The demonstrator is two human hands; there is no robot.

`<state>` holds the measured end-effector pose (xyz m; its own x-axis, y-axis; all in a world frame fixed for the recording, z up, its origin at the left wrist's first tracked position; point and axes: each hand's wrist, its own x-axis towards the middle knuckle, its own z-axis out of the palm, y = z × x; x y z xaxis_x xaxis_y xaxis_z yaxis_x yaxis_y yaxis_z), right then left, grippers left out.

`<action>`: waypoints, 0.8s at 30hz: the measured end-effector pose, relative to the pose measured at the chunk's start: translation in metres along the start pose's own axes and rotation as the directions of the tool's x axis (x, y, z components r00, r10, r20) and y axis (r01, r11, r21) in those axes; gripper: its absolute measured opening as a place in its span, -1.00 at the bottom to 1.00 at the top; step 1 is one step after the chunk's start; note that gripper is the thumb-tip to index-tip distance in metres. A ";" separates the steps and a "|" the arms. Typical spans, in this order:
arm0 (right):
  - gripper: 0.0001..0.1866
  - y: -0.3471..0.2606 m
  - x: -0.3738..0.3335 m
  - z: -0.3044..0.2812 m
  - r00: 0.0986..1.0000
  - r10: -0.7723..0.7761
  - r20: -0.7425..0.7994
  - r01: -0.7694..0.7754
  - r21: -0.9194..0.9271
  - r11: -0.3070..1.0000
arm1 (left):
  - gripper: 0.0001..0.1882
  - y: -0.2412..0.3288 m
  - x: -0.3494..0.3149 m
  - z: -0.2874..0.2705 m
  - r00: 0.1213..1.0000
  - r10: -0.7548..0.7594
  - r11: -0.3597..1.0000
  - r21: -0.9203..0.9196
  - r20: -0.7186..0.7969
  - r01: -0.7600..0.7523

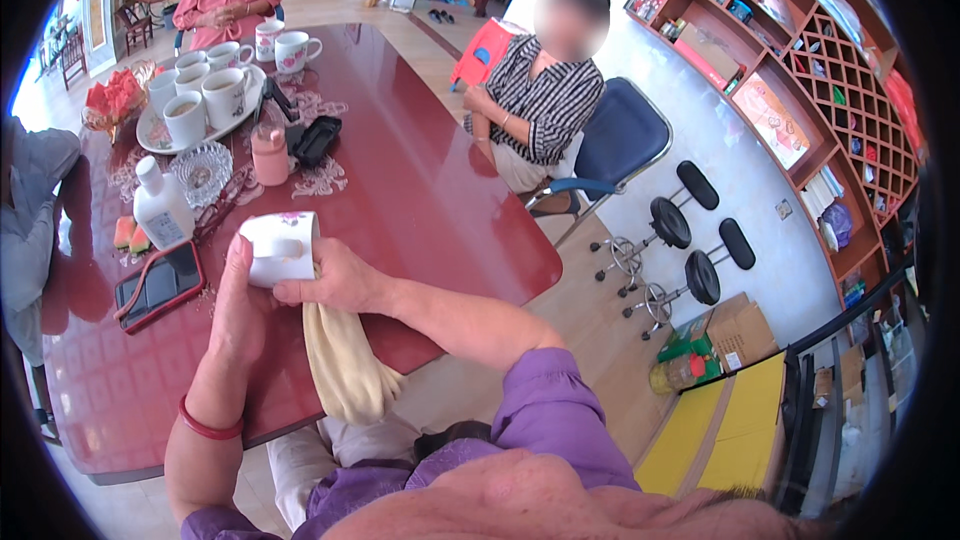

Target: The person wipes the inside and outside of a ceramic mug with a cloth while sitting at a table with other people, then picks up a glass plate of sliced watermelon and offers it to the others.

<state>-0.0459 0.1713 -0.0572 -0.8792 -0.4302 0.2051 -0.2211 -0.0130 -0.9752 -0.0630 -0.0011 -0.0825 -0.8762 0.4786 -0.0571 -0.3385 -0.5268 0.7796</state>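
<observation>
A white mug (285, 242) with a floral print is tipped on its side above the near part of the table. My left hand (240, 285) holds it from the left, thumb up along its base end. At its other end my right hand (342, 280) is closed on a cream cloth (345, 365), pressed against the rim. Part of the cloth seems tucked at the mug's mouth, though my fingers hide how far in. The rest hangs down past the table edge over my lap.
On the red table (420, 210) stand a tray (232, 128) of several mugs, a glass ashtray (203, 172), a white bottle (163, 202), a pink jar (268, 152), a phone (160, 285) and watermelon pieces (130, 235). One person (540, 100) sits right, another (230, 0) at the far end.
</observation>
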 end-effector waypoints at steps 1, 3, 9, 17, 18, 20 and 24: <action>-0.65 0.003 -0.001 0.002 1.000 -0.026 -0.013 0.026 0.021 0.999 | -0.44 0.002 -0.001 0.002 1.000 0.011 1.000 0.012 0.015 -0.011; -0.66 0.002 0.000 0.002 0.998 -0.055 -0.022 0.055 0.038 0.998 | -0.44 0.001 0.000 0.003 0.999 0.031 0.999 0.007 0.032 -0.031; -0.62 -0.003 0.000 0.000 1.000 -0.006 0.004 0.006 0.011 1.000 | -0.37 -0.001 0.001 -0.001 0.999 0.028 0.999 -0.040 0.021 -0.027; -0.53 0.000 0.004 0.002 0.996 -0.082 -0.024 0.080 -0.053 0.995 | -0.41 0.006 -0.003 0.006 0.998 0.056 0.998 0.014 -0.005 -0.056; -0.55 0.001 0.002 0.003 0.998 -0.061 -0.027 0.060 -0.027 0.998 | -0.42 0.004 -0.003 0.002 0.999 0.040 0.998 0.053 0.008 -0.040; -0.58 -0.001 0.001 0.002 1.000 -0.009 0.004 0.009 -0.047 0.999 | -0.39 0.011 -0.003 0.003 0.999 0.044 0.998 0.041 0.027 -0.045; -0.63 0.001 0.001 0.000 0.999 -0.051 -0.002 0.051 -0.021 0.998 | -0.37 0.005 -0.004 0.007 0.997 0.074 0.997 0.027 0.003 -0.074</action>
<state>-0.0468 0.1705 -0.0578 -0.8676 -0.4269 0.2549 -0.2746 -0.0160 -0.9614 -0.0587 -0.0011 -0.0739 -0.8976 0.4409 0.0027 -0.2638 -0.5418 0.7980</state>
